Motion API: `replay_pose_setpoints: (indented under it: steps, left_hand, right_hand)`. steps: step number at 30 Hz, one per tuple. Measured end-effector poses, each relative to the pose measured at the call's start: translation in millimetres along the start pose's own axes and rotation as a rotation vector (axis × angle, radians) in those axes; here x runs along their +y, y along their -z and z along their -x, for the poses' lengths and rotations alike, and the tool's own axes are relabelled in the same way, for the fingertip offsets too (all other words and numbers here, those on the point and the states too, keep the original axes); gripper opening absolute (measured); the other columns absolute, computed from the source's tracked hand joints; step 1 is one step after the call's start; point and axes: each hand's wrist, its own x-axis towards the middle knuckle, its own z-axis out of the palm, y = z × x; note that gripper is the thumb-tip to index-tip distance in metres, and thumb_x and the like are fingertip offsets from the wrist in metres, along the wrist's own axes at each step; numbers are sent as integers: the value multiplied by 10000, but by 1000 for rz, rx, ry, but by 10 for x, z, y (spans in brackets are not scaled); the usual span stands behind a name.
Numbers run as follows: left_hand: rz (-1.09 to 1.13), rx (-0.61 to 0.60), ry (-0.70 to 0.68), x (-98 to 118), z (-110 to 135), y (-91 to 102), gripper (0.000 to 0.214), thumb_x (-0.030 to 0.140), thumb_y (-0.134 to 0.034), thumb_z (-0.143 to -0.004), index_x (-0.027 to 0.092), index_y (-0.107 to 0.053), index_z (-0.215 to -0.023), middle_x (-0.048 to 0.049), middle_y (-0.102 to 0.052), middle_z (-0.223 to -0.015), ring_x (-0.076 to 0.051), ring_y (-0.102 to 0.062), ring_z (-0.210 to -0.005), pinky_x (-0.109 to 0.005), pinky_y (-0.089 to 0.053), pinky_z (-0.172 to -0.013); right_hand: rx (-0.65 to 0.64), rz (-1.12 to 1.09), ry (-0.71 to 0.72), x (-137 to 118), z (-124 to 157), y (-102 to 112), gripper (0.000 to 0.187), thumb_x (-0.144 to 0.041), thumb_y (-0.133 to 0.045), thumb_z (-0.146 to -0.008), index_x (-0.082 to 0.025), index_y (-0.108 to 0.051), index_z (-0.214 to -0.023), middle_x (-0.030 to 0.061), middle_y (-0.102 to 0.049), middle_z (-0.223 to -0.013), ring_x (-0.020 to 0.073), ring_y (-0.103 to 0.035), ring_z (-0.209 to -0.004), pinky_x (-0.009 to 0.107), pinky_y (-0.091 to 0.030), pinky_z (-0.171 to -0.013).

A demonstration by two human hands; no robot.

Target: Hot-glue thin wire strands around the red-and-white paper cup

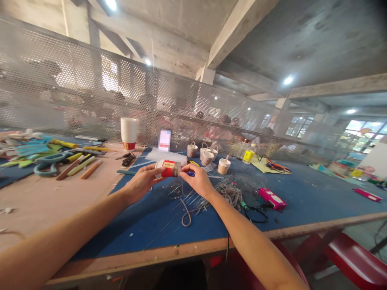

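Note:
My left hand (148, 176) grips a red-and-white paper cup (167, 168), which lies on its side in the air above the blue mat. Grey cord (176, 169) is wound around the cup's right end. Closed at that end, my right hand (198, 178) pinches the cord; its fingertips are partly hidden. A blue item (190, 174) shows by the right fingers, too small to name. Below the hands, a loose length of cord (186, 217) loops on the mat beside a tangled heap of grey cord (231, 195) and thin wires.
Several small cord-wrapped cups (207, 157) stand behind my hands, near a lit phone (164, 139). A stack of paper cups (129, 131) is at the back left, with scissors (50, 164) and tools nearer. A pink box (272, 198) lies right. A perforated metal screen (169, 100) borders the table.

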Motion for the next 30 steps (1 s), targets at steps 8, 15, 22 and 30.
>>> replay_pose_setpoints:
  steps: [8, 15, 22, 30]
  left_hand:
    - [45, 123, -48, -4, -73, 69, 275, 338, -902, -676, 164, -813, -869, -141, -830, -1067, -312, -734, -1078, -393, -568, -899]
    - [47, 127, -69, 13, -77, 71, 290, 356, -918, -651, 159, -813, -835, -122, -837, -967, -290, -739, -1006, -378, -556, -872]
    - [33, 142, -68, -7, -85, 77, 328, 353, -931, -620, 158, -817, -859, -126, -835, -950, -284, -743, -964, -360, -563, -823]
    - [30, 140, -53, -5, -92, 97, 327, 350, -906, -670, 152, -830, -918, -134, -837, -1008, -272, -746, -978, -349, -562, -854]
  right_hand:
    - [-121, 100, -1, -92, -17, 203, 229, -313, -563, -999, -222, -767, -945, 42, -762, -1028, 184, -695, -954, 290, -497, -860]
    - [-217, 716, -397, 248, -1, 566, 343, -478, -693, -904, -226, -665, -674, 92, -724, -763, 270, -688, -781, 331, -451, -708]
    - [-304, 576, -470, 391, 75, 589, 557, -570, -795, -761, -245, -511, -409, -11, -489, -404, 175, -529, -479, 286, -417, -581]
    - [-102, 54, -660, 468, 50, 631, 401, -477, -734, -812, -205, -609, -544, 23, -626, -492, 142, -542, -462, 248, -383, -492]
